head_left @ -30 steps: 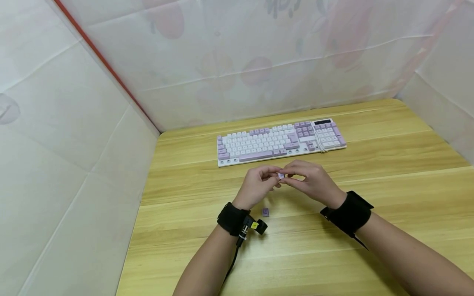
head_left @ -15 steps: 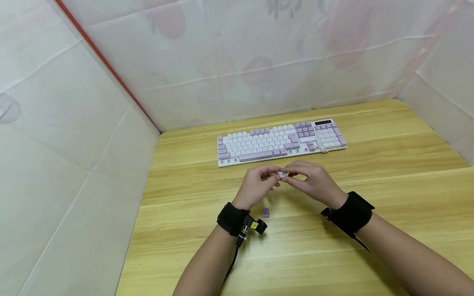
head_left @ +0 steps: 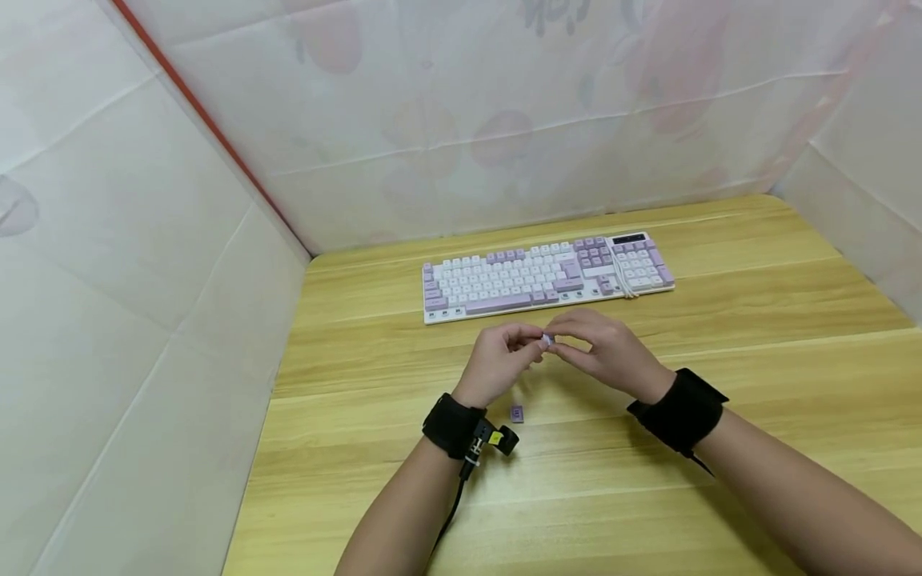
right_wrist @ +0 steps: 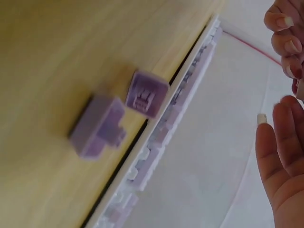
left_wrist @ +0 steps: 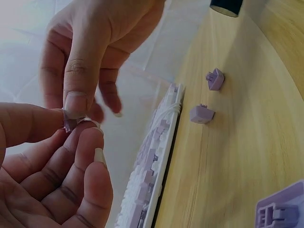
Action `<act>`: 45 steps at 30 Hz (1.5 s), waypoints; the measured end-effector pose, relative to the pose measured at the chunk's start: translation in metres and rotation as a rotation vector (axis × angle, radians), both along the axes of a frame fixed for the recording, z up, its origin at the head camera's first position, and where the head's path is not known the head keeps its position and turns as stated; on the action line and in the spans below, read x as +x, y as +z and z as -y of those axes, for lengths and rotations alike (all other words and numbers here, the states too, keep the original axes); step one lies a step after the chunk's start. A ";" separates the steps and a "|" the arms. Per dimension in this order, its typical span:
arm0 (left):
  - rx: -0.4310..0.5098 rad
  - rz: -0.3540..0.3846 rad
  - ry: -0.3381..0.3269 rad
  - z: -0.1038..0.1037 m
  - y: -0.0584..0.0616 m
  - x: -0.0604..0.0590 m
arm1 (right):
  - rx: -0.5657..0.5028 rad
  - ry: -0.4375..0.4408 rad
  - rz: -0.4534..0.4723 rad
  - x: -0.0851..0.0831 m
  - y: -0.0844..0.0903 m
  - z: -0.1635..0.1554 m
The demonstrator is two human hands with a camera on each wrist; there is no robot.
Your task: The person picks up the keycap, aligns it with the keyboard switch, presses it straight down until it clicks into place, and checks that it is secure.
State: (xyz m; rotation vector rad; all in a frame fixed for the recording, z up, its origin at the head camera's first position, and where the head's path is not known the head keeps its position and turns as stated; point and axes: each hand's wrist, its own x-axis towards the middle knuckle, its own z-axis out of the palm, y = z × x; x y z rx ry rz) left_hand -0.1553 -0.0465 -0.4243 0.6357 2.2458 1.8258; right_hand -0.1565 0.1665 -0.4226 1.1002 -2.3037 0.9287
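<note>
Lilac plastic, small and hard: a keycap (head_left: 547, 341) sits pinched between both hands just above the table (head_left: 648, 496), near of the keyboard (head_left: 543, 274). The left hand (head_left: 499, 362) holds it with thumb and curled fingers (left_wrist: 76, 102) closed narrowly on its edges, as the left wrist view shows; the right hand (head_left: 608, 350) meets it from the right, fingertips bent in on the same piece. In the right wrist view only the right hand's fingers (right_wrist: 280, 142) show at the frame edge, and the cap itself is out of sight there.

A second cap (head_left: 517, 413) lies on the wood nearer the person, between the wrists, beside the left wristband (head_left: 452, 426). The wrist views show two more loose caps (left_wrist: 203, 114) resting close against the keyboard's near edge, one with its underside stem socket facing out (right_wrist: 145, 94).

The held cap looks very light and stiff, a thin-walled shell with smooth, somewhat slick sides, so it would likely slip or flick away under a careless squeeze. I judge the safest hold to be across two opposite side walls with fingertip pads, leaving the top face and hollow underside free; the small inner stem seems the part most liable to crack if twisted.

A white cord (head_left: 621, 276) drapes over the keyboard's right part. Pale sheeting walls (head_left: 180, 264) enclose the table on the left, far and right sides.
</note>
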 end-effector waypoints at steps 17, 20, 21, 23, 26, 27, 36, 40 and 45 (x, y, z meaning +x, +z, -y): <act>-0.005 0.013 0.056 0.003 0.001 0.001 | 0.389 -0.244 0.231 -0.097 0.007 -0.074; -0.006 0.021 0.059 0.003 0.000 0.001 | 0.431 -0.214 0.222 -0.103 -0.001 -0.080; -0.009 0.020 0.060 0.003 0.000 0.000 | 0.440 -0.207 0.207 -0.105 -0.004 -0.081; -0.008 0.019 0.058 0.003 0.000 0.000 | 0.450 -0.195 0.173 -0.107 -0.010 -0.082; -0.014 0.013 0.057 0.003 0.001 -0.001 | 0.447 -0.182 0.109 -0.109 -0.016 -0.082; -0.015 0.014 0.057 0.003 0.001 -0.001 | 0.444 -0.178 0.087 -0.109 -0.017 -0.082; -0.017 0.027 0.052 0.003 0.001 -0.002 | 0.455 -0.208 0.046 -0.107 -0.020 -0.080; -0.020 0.022 0.048 0.003 0.001 -0.002 | 0.490 -0.245 0.096 -0.106 -0.015 -0.079; -0.024 0.011 0.042 0.004 0.001 -0.002 | 0.500 -0.244 0.135 -0.105 -0.010 -0.080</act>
